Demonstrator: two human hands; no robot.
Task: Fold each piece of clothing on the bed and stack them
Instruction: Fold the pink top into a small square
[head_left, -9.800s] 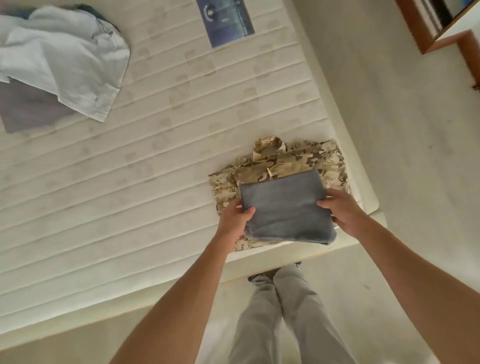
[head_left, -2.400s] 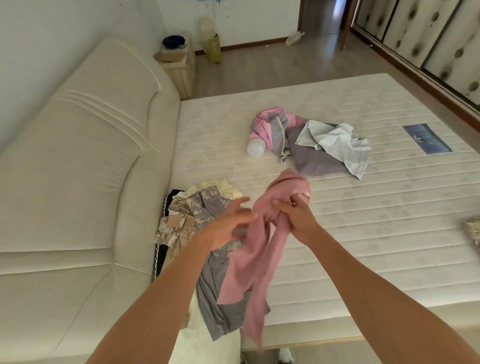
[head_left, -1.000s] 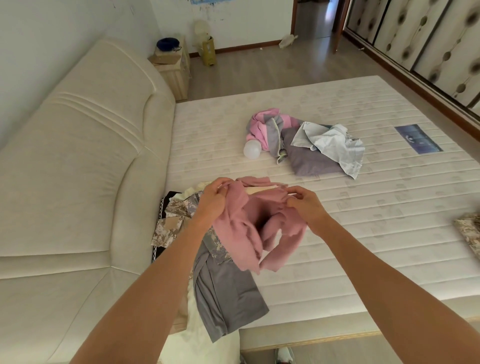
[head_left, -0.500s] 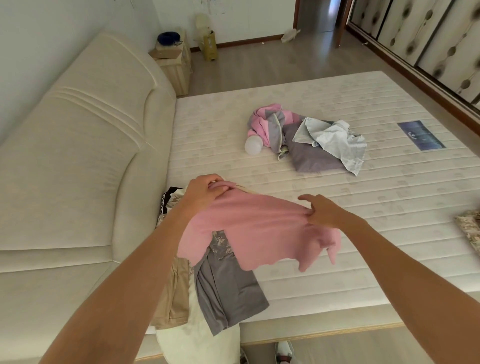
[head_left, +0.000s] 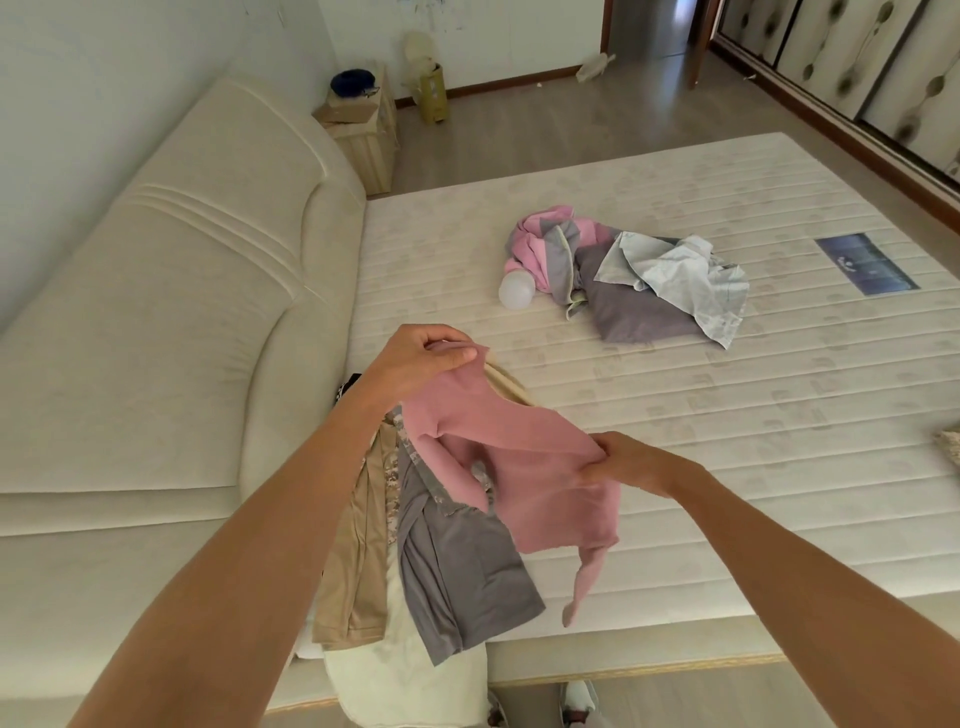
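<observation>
Pink garment (head_left: 524, 467) hangs above the bed (head_left: 675, 415); my left hand (head_left: 415, 358) and right hand (head_left: 631, 462) fingers pinch it.

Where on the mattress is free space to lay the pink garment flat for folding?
Free: the bare mattress right of the right hand, between the middle clothes heap and the near edge. Crowded: under the pink garment, where the grey garment and tan one lie.

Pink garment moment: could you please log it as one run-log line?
stage: opening out | left hand: pinches pink garment | right hand: grips it | mattress: unfolded heaps remain
</observation>
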